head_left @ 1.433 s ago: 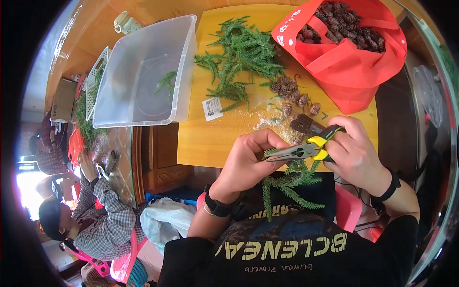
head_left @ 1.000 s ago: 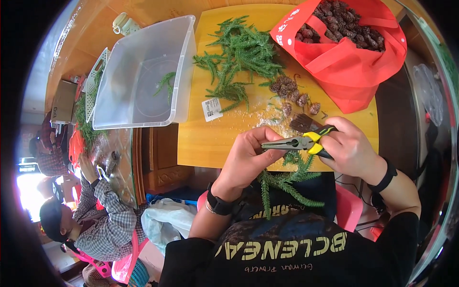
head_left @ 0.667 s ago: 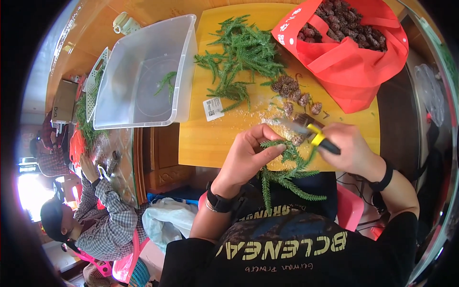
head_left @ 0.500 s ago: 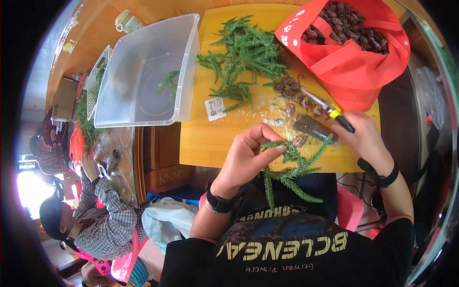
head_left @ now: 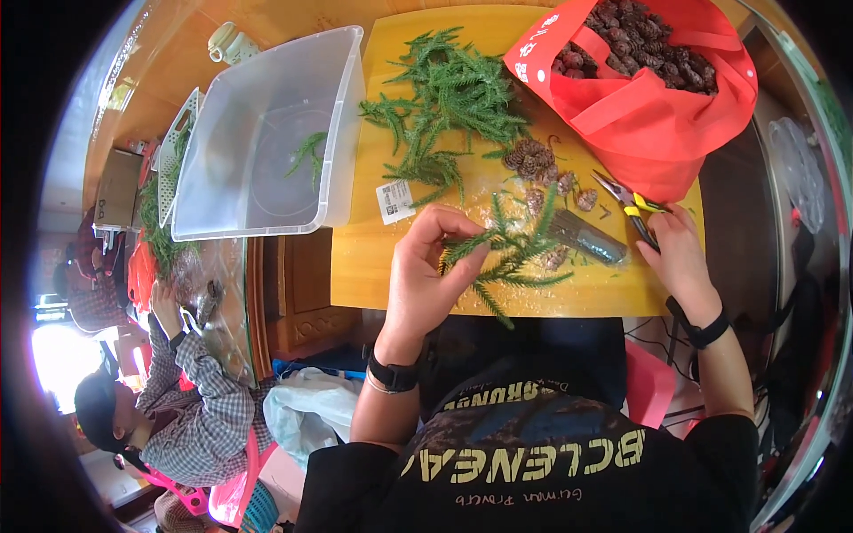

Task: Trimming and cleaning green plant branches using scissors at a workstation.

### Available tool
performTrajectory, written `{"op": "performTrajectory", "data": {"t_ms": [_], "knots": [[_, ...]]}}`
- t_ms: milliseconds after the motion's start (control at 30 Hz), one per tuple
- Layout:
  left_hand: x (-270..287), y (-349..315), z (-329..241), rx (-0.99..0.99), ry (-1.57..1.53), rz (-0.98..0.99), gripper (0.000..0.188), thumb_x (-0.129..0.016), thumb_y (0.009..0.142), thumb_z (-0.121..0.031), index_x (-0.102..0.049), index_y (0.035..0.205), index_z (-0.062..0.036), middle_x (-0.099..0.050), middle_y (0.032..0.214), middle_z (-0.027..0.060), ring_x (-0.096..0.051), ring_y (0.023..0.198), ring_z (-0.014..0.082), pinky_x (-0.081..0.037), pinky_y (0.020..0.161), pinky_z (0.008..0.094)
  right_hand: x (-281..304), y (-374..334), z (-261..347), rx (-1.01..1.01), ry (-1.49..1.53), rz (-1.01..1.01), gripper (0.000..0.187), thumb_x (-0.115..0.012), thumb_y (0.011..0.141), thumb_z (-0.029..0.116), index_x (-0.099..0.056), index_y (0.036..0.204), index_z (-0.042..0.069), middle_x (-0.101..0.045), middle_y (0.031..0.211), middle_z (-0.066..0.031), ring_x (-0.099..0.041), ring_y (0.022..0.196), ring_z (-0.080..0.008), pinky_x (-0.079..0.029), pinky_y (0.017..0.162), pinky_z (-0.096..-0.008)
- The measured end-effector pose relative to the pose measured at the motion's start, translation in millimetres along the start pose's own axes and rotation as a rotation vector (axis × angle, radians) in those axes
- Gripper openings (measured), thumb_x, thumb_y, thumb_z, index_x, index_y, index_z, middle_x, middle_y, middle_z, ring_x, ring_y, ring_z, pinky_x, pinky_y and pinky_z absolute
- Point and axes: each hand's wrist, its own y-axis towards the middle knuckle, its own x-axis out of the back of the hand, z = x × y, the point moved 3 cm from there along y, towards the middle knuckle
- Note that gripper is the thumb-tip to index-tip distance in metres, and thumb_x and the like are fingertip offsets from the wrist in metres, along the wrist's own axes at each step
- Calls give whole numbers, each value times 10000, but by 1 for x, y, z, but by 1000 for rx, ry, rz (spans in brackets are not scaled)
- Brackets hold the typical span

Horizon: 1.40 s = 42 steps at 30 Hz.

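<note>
My left hand (head_left: 421, 271) pinches a green artificial pine sprig (head_left: 520, 262) between thumb and fingertips, above the table's near edge. The sprig's several needled branches spread out to the right. At the right side of the table, my right hand (head_left: 682, 259) has its fingers around the yellow-and-black handles of a pair of pliers (head_left: 634, 206). The jaws are parted and point away to the upper left. Between my hands lie a dark bundle of thin wire-like sticks (head_left: 588, 240) and several small brown pine cones (head_left: 528, 158), partly behind the sprig.
A pile of green sprigs (head_left: 458, 89) and a white label (head_left: 394, 202) lie on the yellow table (head_left: 364, 266). A clear plastic bin (head_left: 258, 142) stands left. A red bag (head_left: 653, 124) of pine cones stands far right. Another person (head_left: 191, 400) works at the left table.
My left hand has moved a little left and away from me, turning the sprig. My right hand has drawn slightly toward me, and the pliers' jaws have opened.
</note>
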Motion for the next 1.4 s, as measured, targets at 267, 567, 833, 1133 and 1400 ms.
{"op": "performTrajectory", "data": {"t_ms": [267, 567, 833, 1133, 1400], "knots": [[-6, -6, 1, 121, -128, -74, 174, -566, 753, 76, -514, 897, -6, -472, 917, 23, -471, 863, 96, -384, 801, 230, 10, 2, 90, 485, 313, -131, 225, -673, 618, 22, -587, 823, 57, -572, 837, -76, -548, 872, -260, -459, 765, -356], [-2, -7, 1, -14, 5, -49, 147, -620, 738, 77, -597, 868, 13, -484, 915, 27, -475, 871, 108, -377, 798, 226, -18, 3, 99, 421, 226, 31, 271, -667, 611, 37, -581, 861, 94, -591, 827, -36, -565, 807, -219, -474, 680, -314], [-5, -5, 2, 30, -53, -105, 162, -580, 782, 90, -556, 934, 37, -495, 922, 38, -506, 848, 93, -472, 708, 228, 47, -2, 65, -9, 687, 125, 285, -566, 738, -32, -551, 1017, 22, -612, 858, -84, -589, 760, -129, -466, 667, -237], [-24, -7, 0, -92, 85, -96, 205, -639, 739, 57, -572, 925, 6, -538, 941, 64, -535, 851, 124, -436, 742, 233, 51, -1, 127, 82, 1710, 262, 292, -489, 836, 21, -375, 1104, 34, -526, 1126, -183, -545, 991, -202, -420, 905, -339], [-34, -12, -18, -351, 434, 90, 489, -612, 715, 23, -520, 1195, 17, -506, 1075, 169, -490, 1058, 323, -391, 907, 391, 42, 9, 128, -40, 1706, 165, 310, -536, 836, -8, -400, 1112, 28, -464, 1005, -25, -450, 899, -61, -386, 778, -205]]}}
